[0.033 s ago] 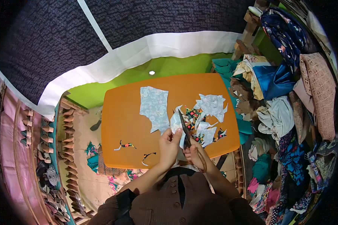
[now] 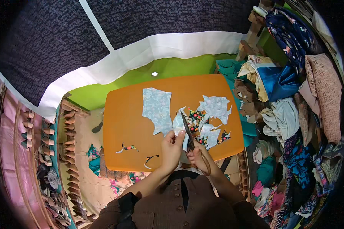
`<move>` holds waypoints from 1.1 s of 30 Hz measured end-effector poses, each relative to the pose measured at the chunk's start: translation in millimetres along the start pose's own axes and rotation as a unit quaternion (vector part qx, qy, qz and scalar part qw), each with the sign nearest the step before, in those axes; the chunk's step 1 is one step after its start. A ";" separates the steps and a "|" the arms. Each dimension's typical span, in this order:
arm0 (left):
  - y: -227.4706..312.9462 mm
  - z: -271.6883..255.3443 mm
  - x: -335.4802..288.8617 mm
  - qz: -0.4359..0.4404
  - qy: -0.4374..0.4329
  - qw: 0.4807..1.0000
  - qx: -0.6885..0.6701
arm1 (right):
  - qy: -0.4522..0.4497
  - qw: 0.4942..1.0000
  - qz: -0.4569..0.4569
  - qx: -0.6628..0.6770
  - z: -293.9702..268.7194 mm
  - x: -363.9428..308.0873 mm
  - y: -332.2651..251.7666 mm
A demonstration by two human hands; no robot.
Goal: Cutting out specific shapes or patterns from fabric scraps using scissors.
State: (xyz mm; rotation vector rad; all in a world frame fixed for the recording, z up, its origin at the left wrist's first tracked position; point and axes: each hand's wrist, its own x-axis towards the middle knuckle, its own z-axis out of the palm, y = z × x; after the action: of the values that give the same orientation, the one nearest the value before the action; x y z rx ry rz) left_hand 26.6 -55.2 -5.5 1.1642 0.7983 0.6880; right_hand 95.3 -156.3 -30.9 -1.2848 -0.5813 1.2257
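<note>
My left hand [image 2: 172, 148] pinches a piece of pale patterned fabric [image 2: 179, 121] between thumb and fingers, near the table's front edge. My right hand [image 2: 197, 156] is wrapped round large dark scissors [image 2: 187, 131], their blades pointing away from me alongside the fabric. Whether the blades are cutting into it I cannot tell. Left of the held piece lies a larger light blue patterned fabric panel [image 2: 156, 108], flat on the orange table [image 2: 122, 110]. To the right are pale fabric scraps [image 2: 215, 108] and black floral scraps [image 2: 197, 116], overlapping in a loose heap.
Two thin scraps, one black floral strip [image 2: 130, 147] and a curled one [image 2: 151, 160], lie at the table's near left. Piled cloth [image 2: 281, 118] crowds the right side. Shoe lasts [image 2: 69, 149] line a rack on the left. A dark patterned curtain [image 2: 149, 19] hangs beyond the table.
</note>
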 end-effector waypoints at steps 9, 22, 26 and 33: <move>-3.8 -1.4 0.6 -0.023 -0.026 0.999 -0.005 | -0.001 0.999 -0.043 -0.019 0.4 2.1 0.1; 9.5 -9.1 22.0 0.042 -0.059 0.994 0.078 | 0.049 0.964 -0.165 -0.204 -11.0 5.2 2.9; 8.2 -6.5 16.1 0.045 -0.034 0.993 0.106 | 0.046 0.963 -0.137 -0.227 -4.9 -3.9 -18.3; -4.0 -3.7 7.2 0.048 -0.010 0.996 0.070 | 0.092 0.909 -0.225 -0.338 -5.4 0.0 -5.5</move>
State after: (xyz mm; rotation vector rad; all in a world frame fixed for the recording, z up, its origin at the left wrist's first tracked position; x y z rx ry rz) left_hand 27.8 -48.5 -11.4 1.3409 0.7881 0.7079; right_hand 102.0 -157.5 -27.2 -1.6861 -1.1516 0.5086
